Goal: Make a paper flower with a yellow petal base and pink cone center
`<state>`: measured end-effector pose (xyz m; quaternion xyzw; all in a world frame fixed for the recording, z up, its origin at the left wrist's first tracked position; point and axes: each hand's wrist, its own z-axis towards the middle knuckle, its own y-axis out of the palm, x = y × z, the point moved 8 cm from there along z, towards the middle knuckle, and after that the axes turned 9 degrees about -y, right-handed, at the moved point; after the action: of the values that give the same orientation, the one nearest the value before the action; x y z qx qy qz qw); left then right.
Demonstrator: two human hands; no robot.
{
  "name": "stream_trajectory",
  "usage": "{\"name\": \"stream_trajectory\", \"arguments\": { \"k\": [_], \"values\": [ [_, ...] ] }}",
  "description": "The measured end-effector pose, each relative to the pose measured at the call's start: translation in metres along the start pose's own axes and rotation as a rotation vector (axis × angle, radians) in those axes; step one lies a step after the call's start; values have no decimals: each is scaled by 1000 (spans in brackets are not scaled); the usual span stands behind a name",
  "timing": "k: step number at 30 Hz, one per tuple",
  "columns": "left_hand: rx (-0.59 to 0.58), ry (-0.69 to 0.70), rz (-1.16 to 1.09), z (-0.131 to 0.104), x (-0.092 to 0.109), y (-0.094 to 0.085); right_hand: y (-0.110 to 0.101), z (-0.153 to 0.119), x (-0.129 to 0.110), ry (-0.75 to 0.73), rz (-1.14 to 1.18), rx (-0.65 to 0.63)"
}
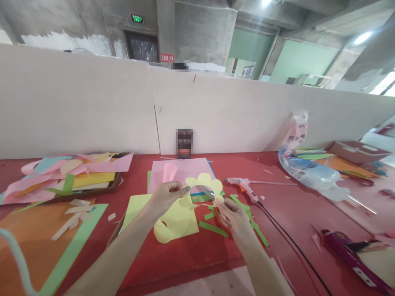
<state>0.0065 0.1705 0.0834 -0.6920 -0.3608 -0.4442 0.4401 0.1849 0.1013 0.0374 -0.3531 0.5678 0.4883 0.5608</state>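
One pale yellow flower cutout is pinched at its near-left edge by the left hand, its lobes fanned away from the person and its long axis running left to right. The right hand is closed on scissors, blades pointed up-left into the paper. One glue gun lies just beyond the right hand.

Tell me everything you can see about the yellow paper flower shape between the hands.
The yellow flower is thin pale-yellow paper cut with rounded, scalloped petals. It is held up above the red table, roughly upright and slightly curled. The left hand pinches its left edge; the right hand works scissors whose blades meet its lower right edge. A trailing strip hangs down toward the yellow sheet below. Pink paper lies behind it.
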Motion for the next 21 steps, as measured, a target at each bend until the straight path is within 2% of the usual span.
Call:
{"name": "stream_trajectory", "arguments": {
  "k": [14,21],
  "values": [
    [-44,56,-28,2,0,3,1,0,-2,-13,-14,-12],
    [-12,35,16,1,1,2,1,0,-4,-22,-12,-2]
  ]
}}
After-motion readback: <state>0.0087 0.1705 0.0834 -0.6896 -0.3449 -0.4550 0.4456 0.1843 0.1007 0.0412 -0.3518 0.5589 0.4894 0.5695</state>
